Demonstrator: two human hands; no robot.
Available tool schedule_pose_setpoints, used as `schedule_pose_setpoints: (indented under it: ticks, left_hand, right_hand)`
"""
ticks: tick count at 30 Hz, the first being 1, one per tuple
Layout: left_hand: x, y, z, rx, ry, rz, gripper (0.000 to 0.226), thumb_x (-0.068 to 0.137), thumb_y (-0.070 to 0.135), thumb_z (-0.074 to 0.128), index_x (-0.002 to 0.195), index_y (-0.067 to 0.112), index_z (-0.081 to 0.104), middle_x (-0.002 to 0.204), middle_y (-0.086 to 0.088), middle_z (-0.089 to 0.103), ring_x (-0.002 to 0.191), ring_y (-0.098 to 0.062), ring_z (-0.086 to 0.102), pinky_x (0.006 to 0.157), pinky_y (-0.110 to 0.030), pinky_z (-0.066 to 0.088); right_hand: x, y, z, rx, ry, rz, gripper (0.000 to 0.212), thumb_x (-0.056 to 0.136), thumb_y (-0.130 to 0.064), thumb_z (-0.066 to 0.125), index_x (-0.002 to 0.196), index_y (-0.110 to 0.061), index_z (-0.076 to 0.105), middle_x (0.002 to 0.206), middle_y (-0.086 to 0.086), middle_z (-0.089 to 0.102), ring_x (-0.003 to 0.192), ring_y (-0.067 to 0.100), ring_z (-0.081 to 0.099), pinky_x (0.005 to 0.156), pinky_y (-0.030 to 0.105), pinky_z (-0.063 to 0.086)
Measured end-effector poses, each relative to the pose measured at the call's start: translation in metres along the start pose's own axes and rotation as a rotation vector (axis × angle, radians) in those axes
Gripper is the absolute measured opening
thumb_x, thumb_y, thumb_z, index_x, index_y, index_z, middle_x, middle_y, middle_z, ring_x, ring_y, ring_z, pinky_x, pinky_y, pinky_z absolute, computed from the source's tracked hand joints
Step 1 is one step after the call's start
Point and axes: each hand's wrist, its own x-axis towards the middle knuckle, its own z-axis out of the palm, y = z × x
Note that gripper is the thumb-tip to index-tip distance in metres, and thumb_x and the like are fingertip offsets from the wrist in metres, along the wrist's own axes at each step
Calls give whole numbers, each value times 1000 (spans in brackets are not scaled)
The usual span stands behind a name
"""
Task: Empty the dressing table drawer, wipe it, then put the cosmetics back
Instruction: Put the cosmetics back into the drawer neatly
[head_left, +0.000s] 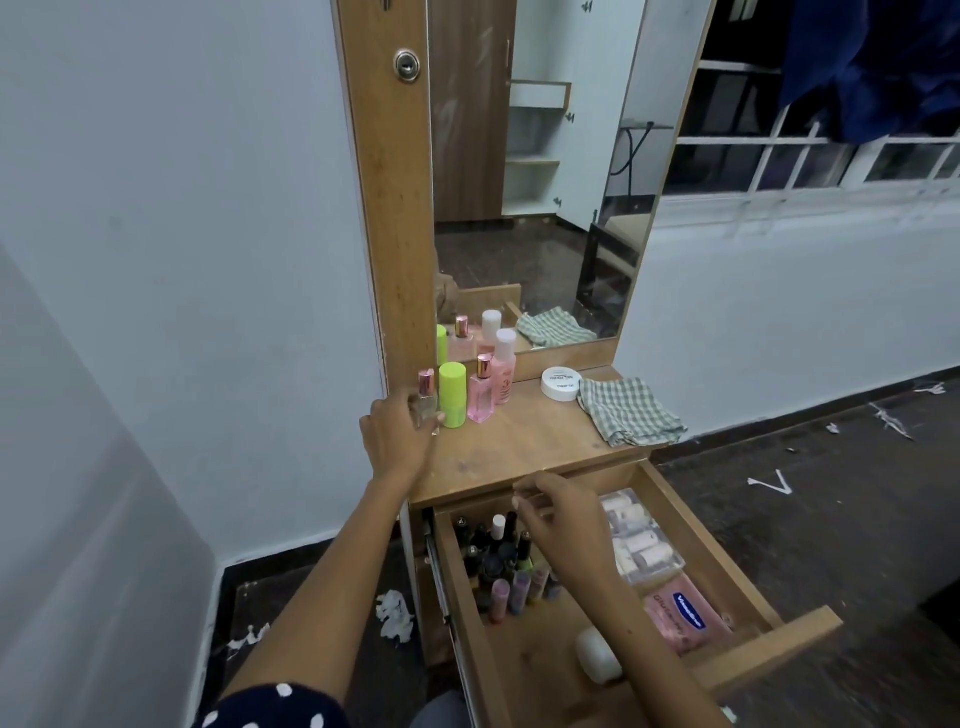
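The wooden drawer (810, 623) of the dressing table stands pulled out. Inside are several nail polish bottles (498, 556), a clear box of small white bottles (641, 543), a pink Vaseline pack (680, 616) and a white round piece (597, 654). My right hand (563, 517) hovers over the nail polishes, fingers loosely curled, with nothing visible in it. On the tabletop (524, 441) my left hand (397, 436) grips a clear perfume bottle (427, 400) with a pink cap. Beside it stand a lime green bottle (452, 395), a pink perfume bottle (480, 397) and a pink bottle with a white cap (503, 369).
A white round jar (560, 383) and a folded checked cloth (628, 413) lie on the right of the tabletop, below the mirror (545, 182). Crumpled paper (395, 613) lies on the dark floor left of the drawer. A white wall is close on the left.
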Motion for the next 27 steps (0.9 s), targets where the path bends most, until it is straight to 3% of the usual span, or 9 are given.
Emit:
schedule_pose_setpoints:
  ticks: [5,10,13,15,18,20,23,27]
  left_hand:
    - [-54,6,-26,-66,41,84,31,73,36,79,92,16,64,88,4,65,88,-18,55,76,-29,31]
    - [-126,15,-44,-195,0,228,31,66,42,81,89,24,68,86,18,64,82,-5,56,78,-33,41]
    - [-156,17,-43,-238,-57,262,28,67,47,77,86,27,71,84,19,66,82,-4,59,77,-40,47]
    - [-171,19,-42,-251,-78,270,32,68,54,67,86,28,72,84,21,63,83,-3,58,77,-37,45]
    - [-189,22,-39,-265,-108,263,37,66,59,62,87,29,71,84,26,58,84,2,54,80,-25,37]
    - [-194,19,-37,-232,-156,267,41,65,60,65,93,31,72,88,24,64,87,1,56,81,-27,38]
    - [-195,7,-38,-114,-189,258,44,63,42,82,103,27,72,102,11,71,98,-10,62,89,-37,41]
    - [-201,-11,-51,-52,-184,175,33,75,30,78,107,28,71,112,12,67,109,-9,56,97,-35,35]
  right_hand:
    - [-7,-3,-8,201,-13,47,9,81,-15,72,88,-20,69,79,-14,70,76,-3,66,68,20,55]
    - [-17,-20,-30,398,-193,26,45,73,-26,81,114,-22,62,105,-12,70,98,0,64,76,21,56]
    - [-26,-30,-45,358,-311,-40,46,72,-24,82,112,-32,62,103,-21,68,101,-1,63,76,18,55]
    - [-33,-34,-52,309,-353,-70,39,72,-18,82,101,-37,64,92,-26,68,93,-4,64,70,14,52]
    - [-40,-32,-55,259,-383,-66,29,69,-13,83,90,-26,70,82,-16,70,84,-2,66,66,16,52]
    - [-43,-26,-54,210,-397,-66,23,68,-10,83,87,-16,71,83,-8,70,81,0,66,69,18,53]
    - [-48,-14,-49,85,-395,-19,21,68,-10,82,84,-17,69,81,-7,69,78,4,65,72,18,53]
    - [-61,2,-33,-48,-442,23,22,68,-12,80,79,-23,64,80,-6,66,78,7,63,72,24,52]
